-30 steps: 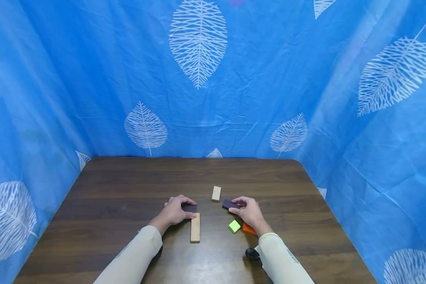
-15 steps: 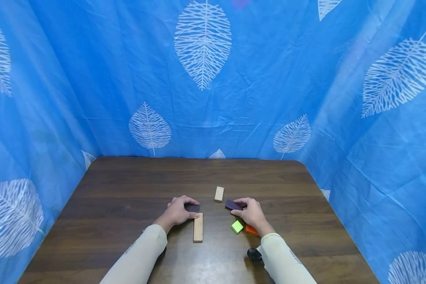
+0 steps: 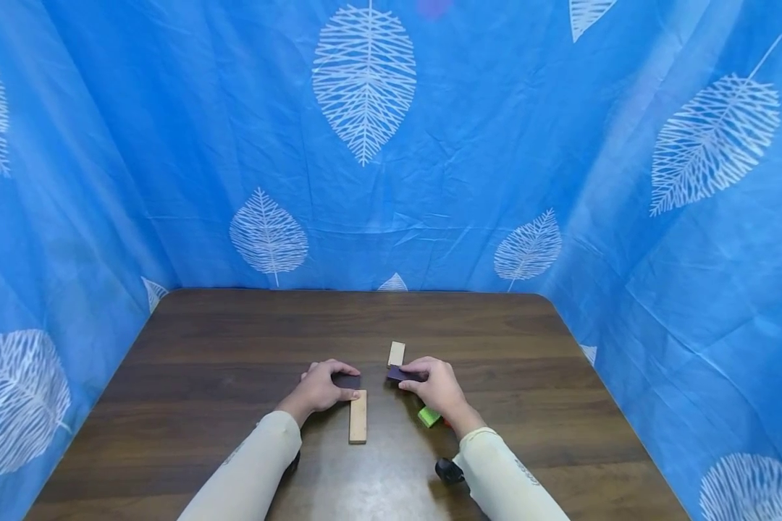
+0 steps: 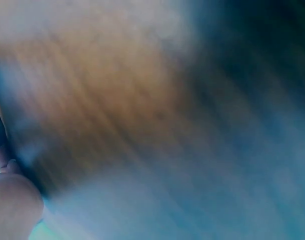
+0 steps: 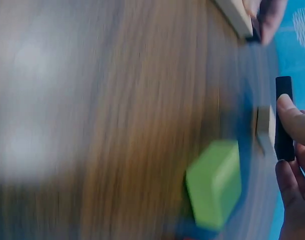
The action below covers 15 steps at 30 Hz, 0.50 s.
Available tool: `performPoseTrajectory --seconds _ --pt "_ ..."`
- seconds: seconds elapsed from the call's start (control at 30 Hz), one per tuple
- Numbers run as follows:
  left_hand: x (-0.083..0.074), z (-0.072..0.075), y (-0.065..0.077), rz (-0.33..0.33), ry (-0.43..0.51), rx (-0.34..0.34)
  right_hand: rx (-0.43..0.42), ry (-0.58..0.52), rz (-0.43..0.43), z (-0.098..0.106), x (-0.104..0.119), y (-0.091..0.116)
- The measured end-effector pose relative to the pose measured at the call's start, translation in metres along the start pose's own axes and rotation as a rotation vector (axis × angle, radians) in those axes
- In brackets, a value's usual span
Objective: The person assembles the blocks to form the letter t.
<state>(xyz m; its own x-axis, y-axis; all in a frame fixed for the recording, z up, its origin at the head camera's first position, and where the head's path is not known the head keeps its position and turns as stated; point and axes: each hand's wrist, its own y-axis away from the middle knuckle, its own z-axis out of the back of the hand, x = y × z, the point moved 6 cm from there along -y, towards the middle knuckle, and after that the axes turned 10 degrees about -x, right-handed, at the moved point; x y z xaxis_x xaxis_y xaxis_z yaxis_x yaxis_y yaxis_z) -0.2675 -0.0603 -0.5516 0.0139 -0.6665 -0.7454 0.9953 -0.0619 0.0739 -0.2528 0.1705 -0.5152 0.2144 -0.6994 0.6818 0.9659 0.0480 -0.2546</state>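
Note:
My left hand (image 3: 318, 389) grips a dark block (image 3: 348, 381) between thumb and fingers on the table. Its thumb lies at the far end of a long pale wooden block (image 3: 358, 420). To the right, my right hand (image 3: 436, 388) pinches a second dark block (image 3: 400, 373), which overlaps the near end of a short pale wooden block (image 3: 396, 352) in the head view. The right wrist view shows that dark block (image 5: 283, 122) side-on, the thumb pressed against its face. Blur fills most of the left wrist view; only part of a hand (image 4: 15, 205) appears at its left edge.
A bright green block (image 3: 428, 416) sits just below my right hand. Beside it, a red-orange block (image 3: 447, 422) is mostly hidden under the wrist. The brown wooden table (image 3: 234, 325) ends at a blue leaf-patterned curtain (image 3: 443, 181).
My right hand has carried its dark block leftward to the short pale block, and now covers most of the red-orange block. The left hand keeps its place, gripping the other dark block.

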Motion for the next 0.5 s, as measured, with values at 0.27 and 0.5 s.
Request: performPoseTrajectory --seconds 0.27,0.5 --pt "-0.001 0.000 0.000 -0.033 -0.013 -0.004 0.059 0.035 0.147 -0.035 0.029 0.003" --pt "0.001 -0.002 0.001 -0.012 0.004 -0.004 0.054 0.082 0.168 -0.046 0.036 0.004"
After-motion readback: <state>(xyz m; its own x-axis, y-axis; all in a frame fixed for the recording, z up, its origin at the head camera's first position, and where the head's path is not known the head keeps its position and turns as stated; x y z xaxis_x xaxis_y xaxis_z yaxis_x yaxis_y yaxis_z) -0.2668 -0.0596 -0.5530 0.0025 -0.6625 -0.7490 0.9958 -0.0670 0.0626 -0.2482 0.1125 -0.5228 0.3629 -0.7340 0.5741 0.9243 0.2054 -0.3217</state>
